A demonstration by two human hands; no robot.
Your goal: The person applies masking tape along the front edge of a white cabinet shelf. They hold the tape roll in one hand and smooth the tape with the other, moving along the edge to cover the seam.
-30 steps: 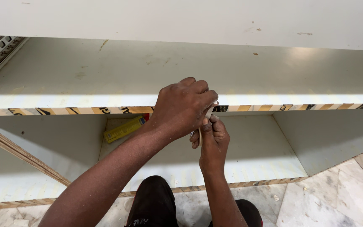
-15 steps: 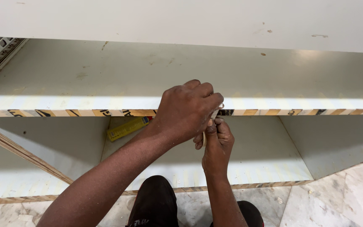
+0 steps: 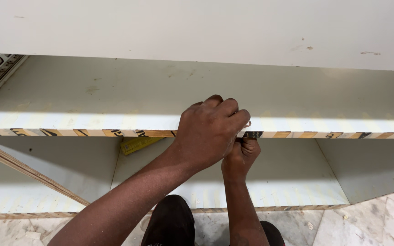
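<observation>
My left hand (image 3: 210, 132) has slid toward three o'clock along the shelf's striped front edge (image 3: 297, 135), fingers curled on it; my right hand (image 3: 240, 157) pinches something small beneath, possibly edge tape.

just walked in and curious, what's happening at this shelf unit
A person crouches on a marble floor in front of a white shelf unit. Both hands meet at the raw striped front edge of a shelf board: the left hand curls over the edge from above, and the right hand pinches at it from just below. What the fingers grip there is too hidden to tell. A yellow object lies in the compartment beneath.
</observation>
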